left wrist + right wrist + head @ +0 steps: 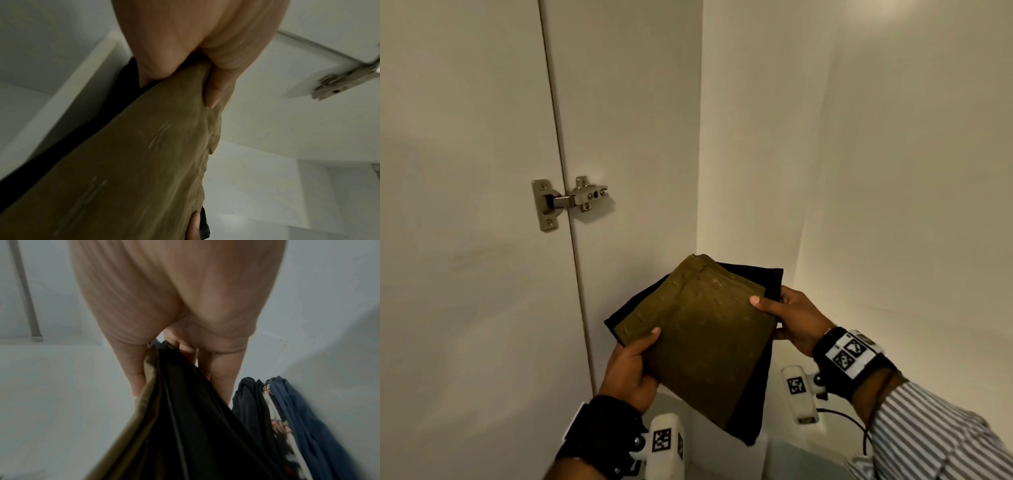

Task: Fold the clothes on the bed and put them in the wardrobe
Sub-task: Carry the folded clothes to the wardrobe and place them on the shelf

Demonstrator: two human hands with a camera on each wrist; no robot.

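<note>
Stack of two folded garments is being held in the air inside the wardrobe (756,137): an olive folded garment (698,339) lying on a black folded garment (753,394), skewed so black corners are showing beyond the olive edges. Landmark for places: the door hinge (568,202).

Left hand (631,370) is gripping the stack's near-left edge, below and right of the hinge, thumb on the olive cloth, fingers underneath. Right hand (791,318) is gripping the far-right edge, further right of the hinge, thumb on top, fingers curled under the black layer.

Right wrist view is showing another pile of clothes (287,426) (dark, floral, blue) just beside the held stack; its place relative to the hinge cannot be told.

Risks, as judged:
- Layers are already sitting misaligned; tilting while lowering could be sliding the olive piece off the black one.
- Grips are sitting at edges only, so the unsupported middle could be sagging and the folds opening.
- Setting down too near the other pile could be nudging or toppling it.
- Shelf surface is hidden under the stack, so releasing early could be dropping it unevenly.
</note>
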